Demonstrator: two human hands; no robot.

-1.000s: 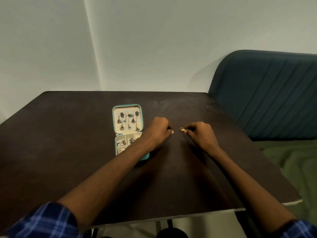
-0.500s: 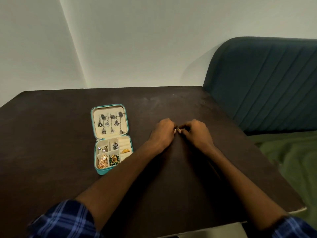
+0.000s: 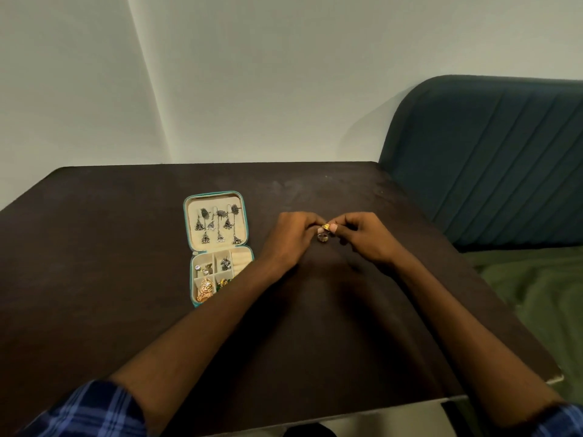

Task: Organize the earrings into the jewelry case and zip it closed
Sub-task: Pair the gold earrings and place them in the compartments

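A small teal jewelry case (image 3: 189, 272) lies open on the dark table (image 3: 94, 247), left of my hands. Its lid holds several silver drop earrings (image 3: 217, 225). Its lower half has compartments with silver pieces and gold earrings (image 3: 205, 288); my left forearm covers its right corner. My left hand (image 3: 291, 239) and my right hand (image 3: 362, 238) meet fingertip to fingertip over the table and together pinch a small gold earring (image 3: 326, 227). A small silver ring-like piece (image 3: 322, 237) sits just below it between my hands; whether it lies on the table or is held I cannot tell.
A teal padded seat back (image 3: 492, 159) stands close against the table's right side, with a green cushion (image 3: 542, 294) below it. White walls rise behind the table's far edge. The table's front edge runs just below my forearms.
My hands were apart a second ago, the right one pinching the gold earring; they have come together and both pinch it now. The view has shifted, so the case shows more fully.
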